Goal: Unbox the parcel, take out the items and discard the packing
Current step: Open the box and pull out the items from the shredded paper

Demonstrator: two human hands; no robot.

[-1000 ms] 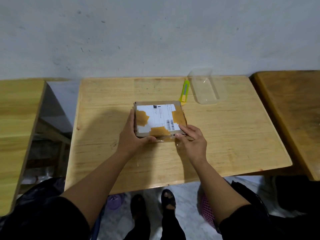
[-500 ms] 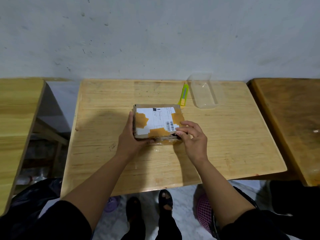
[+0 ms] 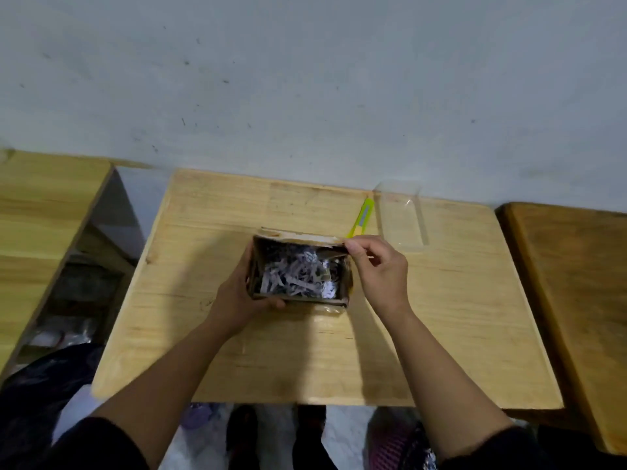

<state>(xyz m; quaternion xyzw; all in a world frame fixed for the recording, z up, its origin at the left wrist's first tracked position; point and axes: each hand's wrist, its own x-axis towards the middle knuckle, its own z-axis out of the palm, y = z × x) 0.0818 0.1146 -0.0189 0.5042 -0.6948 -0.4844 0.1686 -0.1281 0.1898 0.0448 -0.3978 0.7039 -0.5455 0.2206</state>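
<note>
- While both hands work at its middle, the wooden table (image 3: pixel 441 334) carries every item; a second wooden surface stands to the outside of each hand, apart from it.
- Cardboard parcel (image 3: pixel 302 301): sits on the table between the two hands, top open, lid flap (image 3: pixel 298 237) raised at the far edge.
- Left hand (image 3: pixel 237 296): clamped on the parcel's left wall, fingers along the outer side, thumb wrapped round the near left corner.
- Right hand (image 3: pixel 380 269): thumb and forefinger pinched together on the right end of the lid flap, holding it up; remaining fingers curled. The hand touches the parcel's far right corner.
- Clear plastic tray (image 3: pixel 400 215): lies beyond the right hand, close to the wall, apart from the parcel.
- Shredded paper (image 3: pixel 298 276): pale strips fill the parcel interior, between the hands; any item underneath is hidden.
- Yellow-green utility knife (image 3: pixel 361 220): lies just beyond the right hand's fingertips, beside the tray's left edge; its near end is hidden behind the flap.
</note>
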